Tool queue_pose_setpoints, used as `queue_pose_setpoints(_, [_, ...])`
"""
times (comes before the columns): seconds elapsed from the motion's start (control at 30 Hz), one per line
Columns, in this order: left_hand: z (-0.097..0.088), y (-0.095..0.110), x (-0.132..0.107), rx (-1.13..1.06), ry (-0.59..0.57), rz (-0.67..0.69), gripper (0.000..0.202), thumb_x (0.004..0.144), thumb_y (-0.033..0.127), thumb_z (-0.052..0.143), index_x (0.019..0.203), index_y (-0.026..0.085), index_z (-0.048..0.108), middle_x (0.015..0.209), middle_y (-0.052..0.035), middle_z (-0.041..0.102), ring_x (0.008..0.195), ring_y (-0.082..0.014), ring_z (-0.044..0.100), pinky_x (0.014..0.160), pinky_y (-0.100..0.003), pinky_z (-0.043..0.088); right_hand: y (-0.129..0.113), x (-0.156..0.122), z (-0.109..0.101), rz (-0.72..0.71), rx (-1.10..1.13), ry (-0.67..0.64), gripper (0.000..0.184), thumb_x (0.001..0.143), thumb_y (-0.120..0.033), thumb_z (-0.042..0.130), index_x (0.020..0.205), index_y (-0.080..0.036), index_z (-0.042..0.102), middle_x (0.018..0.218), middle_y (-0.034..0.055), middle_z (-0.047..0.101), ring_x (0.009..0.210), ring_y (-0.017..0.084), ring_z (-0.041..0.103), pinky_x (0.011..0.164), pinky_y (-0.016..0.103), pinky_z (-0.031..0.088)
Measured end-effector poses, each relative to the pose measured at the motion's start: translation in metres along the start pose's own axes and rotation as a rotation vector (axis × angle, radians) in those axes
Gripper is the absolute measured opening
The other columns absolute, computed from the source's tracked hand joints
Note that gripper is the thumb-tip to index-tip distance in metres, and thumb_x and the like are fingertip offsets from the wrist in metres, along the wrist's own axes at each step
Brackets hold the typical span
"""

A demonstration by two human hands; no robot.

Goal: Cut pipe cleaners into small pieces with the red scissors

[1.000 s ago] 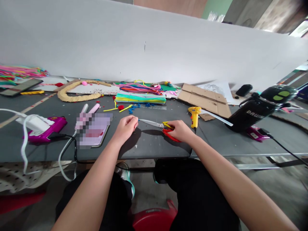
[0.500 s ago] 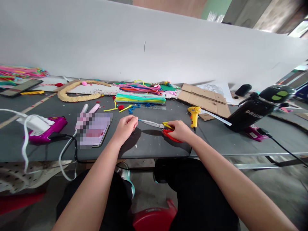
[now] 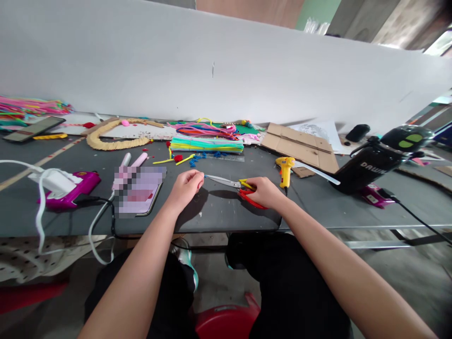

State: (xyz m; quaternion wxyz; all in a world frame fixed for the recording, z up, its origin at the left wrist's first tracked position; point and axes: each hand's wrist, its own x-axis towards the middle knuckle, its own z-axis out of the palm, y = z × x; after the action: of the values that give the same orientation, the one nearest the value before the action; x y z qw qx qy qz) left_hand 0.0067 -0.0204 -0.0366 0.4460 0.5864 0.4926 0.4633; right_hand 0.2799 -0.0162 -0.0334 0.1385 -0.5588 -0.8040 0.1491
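My right hand (image 3: 262,190) grips a pair of scissors (image 3: 229,182) with yellow and red handles, its blades pointing left. The blade tips reach my left hand (image 3: 188,188), whose fingers are pinched together. A small blue bit of pipe cleaner (image 3: 204,175) shows at those fingertips, right by the scissor tips; the rest of it is hidden. Beyond the hands lie short blue pipe cleaner pieces (image 3: 193,162), yellow pieces (image 3: 185,159) and a red one curled up (image 3: 178,158).
Bundled pipe cleaners (image 3: 206,145) lie at the back. A yellow glue gun (image 3: 285,170) stands to the right, near cardboard (image 3: 300,143) and a black bottle (image 3: 367,165). On the left are a phone (image 3: 155,200), a purple power strip (image 3: 70,200) with cables, and a wrapped ring (image 3: 97,140).
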Motion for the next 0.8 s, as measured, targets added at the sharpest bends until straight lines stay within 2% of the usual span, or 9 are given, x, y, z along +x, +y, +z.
queue_pose_setpoints(0.27, [0.0008,0.0017,-0.0006,-0.005,-0.004,-0.002,0.032,0.085,0.035,0.055,0.059,0.018,0.046,0.057,0.0028,0.042,0.05,-0.0085,0.037,0.049,-0.024,0.026,-0.0002,0.0005,-0.0009,0.011,-0.006,-0.014,0.031,0.077,-0.048,0.06,0.065,-0.019,0.058,0.06,-0.0021,0.048,0.061,0.012,0.034,0.057,0.028,0.022])
queue_pose_setpoints(0.5, [0.0006,0.0024,-0.0004,-0.021,0.0,-0.003,0.029,0.085,0.031,0.054,0.06,0.018,0.047,0.056,0.0033,0.041,0.049,-0.0078,0.037,0.048,-0.024,0.025,-0.0018,0.0001,-0.002,0.05,0.006,0.001,0.035,0.077,-0.051,0.06,0.062,-0.019,0.055,0.059,-0.0015,0.048,0.06,0.012,0.035,0.056,0.027,0.023])
queue_pose_setpoints(0.7, [0.0029,0.0078,-0.0037,-0.013,0.046,-0.005,0.028,0.083,0.031,0.055,0.06,0.018,0.048,0.055,0.0035,0.043,0.049,-0.0079,0.038,0.049,-0.024,0.027,-0.0013,0.0001,-0.003,0.104,0.109,0.03,0.04,0.076,-0.056,0.06,0.064,-0.019,0.053,0.06,-0.0022,0.047,0.061,0.011,0.037,0.056,0.026,0.024])
queue_pose_setpoints(0.8, [-0.0047,0.0074,-0.0016,0.018,0.128,0.004,0.026,0.083,0.034,0.055,0.062,0.018,0.052,0.057,0.0022,0.047,0.051,-0.0092,0.041,0.05,-0.023,0.03,-0.0005,0.0,-0.0034,0.119,0.133,0.024,0.043,0.075,-0.06,0.061,0.065,-0.019,0.054,0.061,-0.0019,0.049,0.061,0.012,0.038,0.056,0.026,0.025])
